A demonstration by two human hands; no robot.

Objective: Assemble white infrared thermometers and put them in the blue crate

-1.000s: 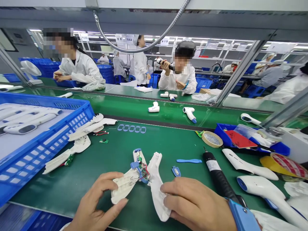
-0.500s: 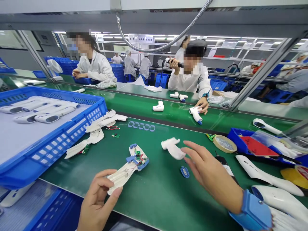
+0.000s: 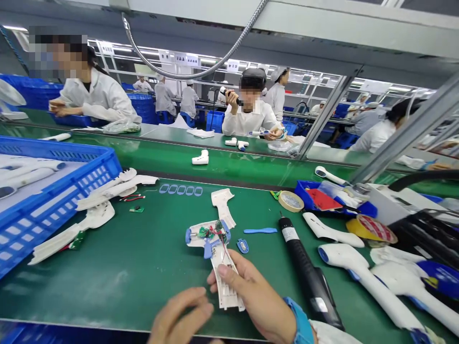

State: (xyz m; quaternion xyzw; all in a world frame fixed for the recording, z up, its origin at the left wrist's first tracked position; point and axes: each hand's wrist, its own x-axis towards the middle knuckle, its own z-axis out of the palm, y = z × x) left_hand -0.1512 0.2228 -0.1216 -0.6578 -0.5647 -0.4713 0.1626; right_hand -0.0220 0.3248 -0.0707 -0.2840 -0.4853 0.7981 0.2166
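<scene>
My right hand grips the handle of an opened, gun-shaped thermometer half. Its inside faces up, showing a green circuit board, red wires and blue parts at the head. Just left of the handle is my left hand, its fingers loosely bent and apart, with nothing in them. Beyond the held half lies an empty white shell half, inner side up. A small blue cover and a blue pry tool rest to the right of it.
On the right lie a black electric screwdriver, white thermometers, a tape roll and a blue parts box. A blue crate and loose shells stand left. Across the green belt sits a co-worker.
The thermometer half has passed from my left hand to my right. The empty shell half has turned on the table. My view has shifted right, and the co-worker's hand has drawn back with a thermometer.
</scene>
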